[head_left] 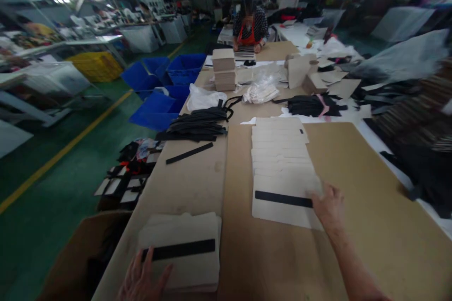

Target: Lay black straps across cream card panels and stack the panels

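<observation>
My right hand [328,207] rests on the near end of a row of overlapping cream panels [282,160] laid on a brown board [370,197]. Its fingers lie flat on the right end of a black strip [282,198] stuck across the nearest panel. My left hand [141,280] lies with fingers spread on a stack of cream panels [183,256] at the table's near left. Its fingertips touch the left end of a black strip [180,249] on the top panel.
A loose black strip [189,153] and a heap of black strips [197,124] lie further up the table. Beyond are stacked cream boxes [223,69] and plastic bags. A person [250,28] works at the far end. Blue bins [165,89] stand on the green floor at left.
</observation>
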Demonstrator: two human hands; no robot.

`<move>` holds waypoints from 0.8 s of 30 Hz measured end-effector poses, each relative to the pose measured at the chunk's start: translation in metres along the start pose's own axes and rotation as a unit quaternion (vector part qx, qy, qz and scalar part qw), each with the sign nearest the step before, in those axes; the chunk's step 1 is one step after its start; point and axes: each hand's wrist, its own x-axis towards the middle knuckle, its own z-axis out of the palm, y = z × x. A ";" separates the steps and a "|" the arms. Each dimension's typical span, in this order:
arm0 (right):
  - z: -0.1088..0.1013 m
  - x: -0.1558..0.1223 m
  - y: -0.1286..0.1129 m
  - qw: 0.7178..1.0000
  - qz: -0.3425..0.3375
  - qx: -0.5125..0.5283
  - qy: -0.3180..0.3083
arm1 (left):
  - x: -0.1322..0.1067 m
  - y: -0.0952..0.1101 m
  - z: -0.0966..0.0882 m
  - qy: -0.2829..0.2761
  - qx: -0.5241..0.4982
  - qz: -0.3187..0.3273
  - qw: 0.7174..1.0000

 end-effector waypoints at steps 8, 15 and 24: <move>0.074 -0.174 -0.157 0.883 -0.152 0.227 -0.382 | -0.016 0.003 0.009 0.050 0.003 0.030 0.998; 0.123 -0.216 -0.197 0.921 -0.151 0.164 -0.319 | -0.019 -0.003 0.022 0.071 0.013 0.044 0.996; 0.111 -0.245 -0.201 0.922 -0.117 0.221 -0.297 | -0.018 0.002 0.016 0.060 0.014 0.029 0.998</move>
